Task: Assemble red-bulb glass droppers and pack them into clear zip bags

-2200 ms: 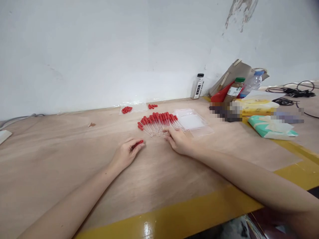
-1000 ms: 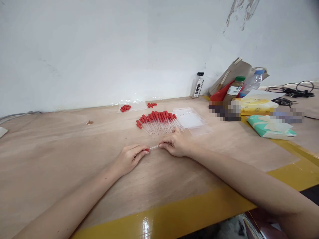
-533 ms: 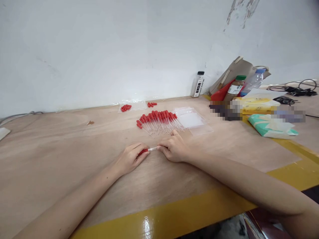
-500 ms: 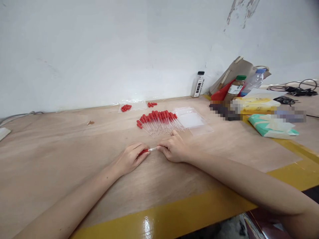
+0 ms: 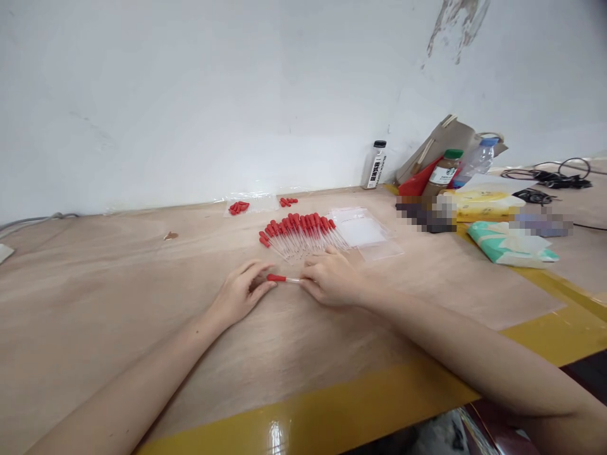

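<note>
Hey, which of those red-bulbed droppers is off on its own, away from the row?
The dropper pinched at its glass end by the right hand, its red bulb toward the open left hand. The other droppers lie side by side farther back.

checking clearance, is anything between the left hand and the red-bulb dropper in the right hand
Nothing visible. The right hand pinches the dropper by its glass end; its red bulb lies right at the fingertips of the open left hand.
</note>
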Available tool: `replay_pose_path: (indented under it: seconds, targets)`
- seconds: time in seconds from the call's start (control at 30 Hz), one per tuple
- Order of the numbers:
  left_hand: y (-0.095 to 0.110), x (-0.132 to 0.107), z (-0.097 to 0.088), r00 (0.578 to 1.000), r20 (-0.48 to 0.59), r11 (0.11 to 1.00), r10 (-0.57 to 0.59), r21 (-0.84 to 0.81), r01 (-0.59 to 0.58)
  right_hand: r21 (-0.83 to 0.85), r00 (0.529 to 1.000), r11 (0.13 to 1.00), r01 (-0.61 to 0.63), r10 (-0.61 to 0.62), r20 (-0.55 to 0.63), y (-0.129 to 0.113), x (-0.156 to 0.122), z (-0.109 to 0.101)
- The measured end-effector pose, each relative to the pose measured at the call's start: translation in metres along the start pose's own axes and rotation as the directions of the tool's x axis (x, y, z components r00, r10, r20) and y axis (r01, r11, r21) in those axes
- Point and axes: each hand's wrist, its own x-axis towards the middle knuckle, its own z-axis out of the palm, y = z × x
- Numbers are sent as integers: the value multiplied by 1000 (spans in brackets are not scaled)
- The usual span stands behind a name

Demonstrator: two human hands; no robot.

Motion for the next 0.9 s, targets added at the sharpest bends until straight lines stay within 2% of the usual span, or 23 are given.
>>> replay_pose_path:
  seconds: [0.07, 0.1, 0.2, 0.33, 0.47, 0.6, 0.8, 0.87, 0.9]
  targets:
    - [-6, -1, -1, 994, -4, 993, -109, 34, 109, 72, 985, 983, -171, 171, 4, 6, 4, -3]
    - [-9, -1, -2, 990, 4, 988, -144, 50, 144, 123, 961, 954, -275, 276, 4, 9, 8, -4]
    - [-12, 0, -3, 979, 75, 980, -192, 72, 187, 230, 850, 830, -508, 526, -22, 20, 27, -1]
    - [-9, 0, -3, 968, 134, 975, -214, 88, 204, 232, 744, 749, -620, 656, -127, 25, 64, 18]
    - [-7, -1, -3, 974, 133, 980, -182, 104, 169, 201, 682, 697, -688, 716, -148, 21, 89, 38]
    - [-10, -2, -2, 980, 127, 984, -156, 107, 143, 134, 702, 719, -682, 695, -155, 17, 96, 48]
    - [-11, -2, -3, 978, 139, 983, -155, 116, 139, 61, 745, 757, -650, 651, -147, 17, 94, 48]
    - [-10, -2, -5, 975, 163, 983, -149, 131, 128, 66, 773, 786, -614, 616, -151, 16, 87, 46]
    - [-10, -3, -6, 972, 184, 983, -145, 139, 120, 76, 803, 819, -569, 573, -164, 16, 81, 44]
